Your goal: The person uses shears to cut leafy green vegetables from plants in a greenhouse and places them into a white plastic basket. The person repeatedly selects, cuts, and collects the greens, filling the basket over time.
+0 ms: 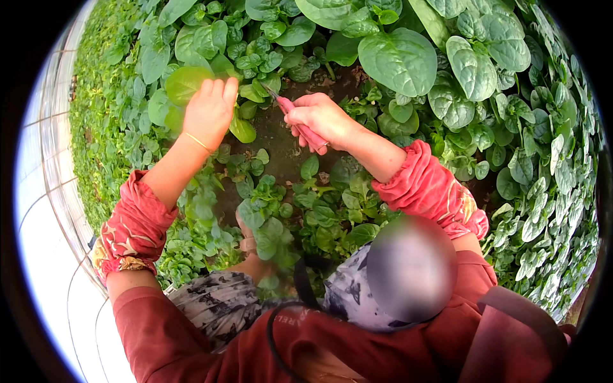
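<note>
My left hand (pixel 210 107) is closed among the broad green leaves of a leafy vegetable plant, with its fingertips curled over. A pale green leaf (pixel 187 85) sticks out beside its knuckles; the thumb and the exact grip point are hidden. My right hand (pixel 323 117) grips a small cutting tool with a red handle (pixel 311 137) and a thin, pointed metal tip. That tip points up and left into small leaves (pixel 253 93) just right of my left fingers. Whether its blades are apart is too small to tell.
Dense leafy plants surround both hands, with large leaves (pixel 400 62) overhanging at upper right. Bare brown soil (pixel 278 143) shows between the rows. Low plants (pixel 268 201) stand close before my legs. A pale, ribbed sheet wall (pixel 48 167) runs along the left.
</note>
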The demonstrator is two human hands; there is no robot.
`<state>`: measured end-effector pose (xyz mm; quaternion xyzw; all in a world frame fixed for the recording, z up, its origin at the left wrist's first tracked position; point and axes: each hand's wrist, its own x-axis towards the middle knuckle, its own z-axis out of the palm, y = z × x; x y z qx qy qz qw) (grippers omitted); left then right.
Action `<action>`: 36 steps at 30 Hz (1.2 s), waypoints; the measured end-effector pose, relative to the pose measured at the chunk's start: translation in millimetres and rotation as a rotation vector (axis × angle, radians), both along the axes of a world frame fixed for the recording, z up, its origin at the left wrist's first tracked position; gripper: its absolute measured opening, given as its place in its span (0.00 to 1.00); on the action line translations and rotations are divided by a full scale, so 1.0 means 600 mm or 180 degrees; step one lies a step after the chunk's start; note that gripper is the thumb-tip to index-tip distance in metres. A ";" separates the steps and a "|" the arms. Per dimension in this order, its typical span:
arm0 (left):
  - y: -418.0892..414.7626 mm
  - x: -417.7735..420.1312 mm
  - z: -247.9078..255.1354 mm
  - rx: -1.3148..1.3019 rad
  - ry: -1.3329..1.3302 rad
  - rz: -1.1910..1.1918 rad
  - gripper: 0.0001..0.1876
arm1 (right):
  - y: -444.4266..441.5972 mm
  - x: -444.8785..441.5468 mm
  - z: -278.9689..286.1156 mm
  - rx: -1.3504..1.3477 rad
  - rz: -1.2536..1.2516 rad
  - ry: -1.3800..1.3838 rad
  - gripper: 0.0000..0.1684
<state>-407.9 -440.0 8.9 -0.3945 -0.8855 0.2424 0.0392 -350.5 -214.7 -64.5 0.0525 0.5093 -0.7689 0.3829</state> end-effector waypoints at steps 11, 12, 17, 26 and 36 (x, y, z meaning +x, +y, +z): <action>-0.069 0.054 0.184 0.0121 -0.1219 0.0557 0.11 | 0.145 0.038 0.145 0.0480 0.0541 0.0196 0.20; -0.068 0.060 0.157 0.0398 -0.1437 0.0531 0.09 | 0.137 0.032 0.171 0.0679 0.0609 0.0233 0.20; -0.073 -0.031 0.066 0.0580 -0.0888 0.0491 0.02 | 0.084 -0.011 0.258 0.1441 0.1390 0.0198 0.20; -0.305 -0.094 -0.028 0.0751 -0.0292 0.1177 0.08 | -0.144 -0.094 0.131 0.1099 0.0729 0.0329 0.19; -0.291 -0.087 -0.008 0.0940 0.0122 0.0041 0.32 | -0.340 -0.111 0.064 0.1476 0.0391 0.0965 0.19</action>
